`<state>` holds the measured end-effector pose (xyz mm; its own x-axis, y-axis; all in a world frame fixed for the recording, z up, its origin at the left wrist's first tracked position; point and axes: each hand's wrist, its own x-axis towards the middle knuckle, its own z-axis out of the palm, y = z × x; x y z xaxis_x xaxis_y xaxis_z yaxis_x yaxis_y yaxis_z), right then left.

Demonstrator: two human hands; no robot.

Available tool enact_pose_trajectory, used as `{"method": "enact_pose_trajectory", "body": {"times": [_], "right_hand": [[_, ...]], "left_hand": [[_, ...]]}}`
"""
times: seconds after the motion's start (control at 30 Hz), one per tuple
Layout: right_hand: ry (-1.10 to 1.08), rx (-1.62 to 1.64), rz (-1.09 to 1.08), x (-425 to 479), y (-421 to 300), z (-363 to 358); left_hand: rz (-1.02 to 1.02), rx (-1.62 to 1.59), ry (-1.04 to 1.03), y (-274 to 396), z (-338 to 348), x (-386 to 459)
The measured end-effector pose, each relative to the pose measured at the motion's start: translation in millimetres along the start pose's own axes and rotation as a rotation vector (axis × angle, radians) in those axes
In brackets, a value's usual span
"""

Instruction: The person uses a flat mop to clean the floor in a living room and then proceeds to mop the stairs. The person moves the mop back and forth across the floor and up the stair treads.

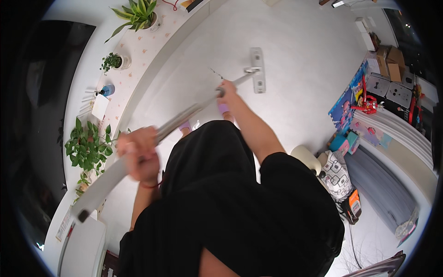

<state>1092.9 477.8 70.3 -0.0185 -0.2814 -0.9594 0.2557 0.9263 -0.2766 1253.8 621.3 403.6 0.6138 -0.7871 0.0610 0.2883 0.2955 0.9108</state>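
A flat mop lies slantwise across the view. My left hand (140, 154), slightly blurred, is closed around the upper part of the mop handle (178, 121), near its grey end. Farther down the same handle, my right hand (226, 90) grips it close to a dark collar, with that arm stretched forward. The flat rectangular mop head (258, 71) rests on the pale floor (297, 90) beyond my right hand. Just left of that hand, a thin dark streak (216, 73) shows on the floor; what it is I cannot tell. My feet, in light purple slippers (223, 109), are partly hidden by my black clothing.
Along the left runs a ledge (138, 52) with potted plants (86, 143) and a blue bottle (108, 90). At right are an open cardboard box (394, 62), toys (367, 104), a patterned cushion (335, 173) and a long grey roll (380, 183). A cable (352, 242) lies at lower right.
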Motion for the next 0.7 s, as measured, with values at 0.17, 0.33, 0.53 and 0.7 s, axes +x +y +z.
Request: {"method": "enact_pose_trajectory", "body": {"times": [0.17,0.33,0.53,0.7], "right_hand": [[0.026,0.364,0.065,-41.1,128.8,125.1],[-0.008,0.588,0.105,-82.6,151.0,158.2],[-0.227,0.849,0.147,-97.3,156.5,75.6],[-0.181,1.108,0.166,-105.7,166.6,-31.8]], "left_hand": [[0.016,0.036,0.202,104.9,-80.3,5.4],[0.033,0.025,0.056,137.0,-146.6,22.4],[-0.028,-0.146,-0.335,121.8,-137.0,54.4],[-0.296,-0.247,-0.758,47.2,-79.6,45.9]]}}
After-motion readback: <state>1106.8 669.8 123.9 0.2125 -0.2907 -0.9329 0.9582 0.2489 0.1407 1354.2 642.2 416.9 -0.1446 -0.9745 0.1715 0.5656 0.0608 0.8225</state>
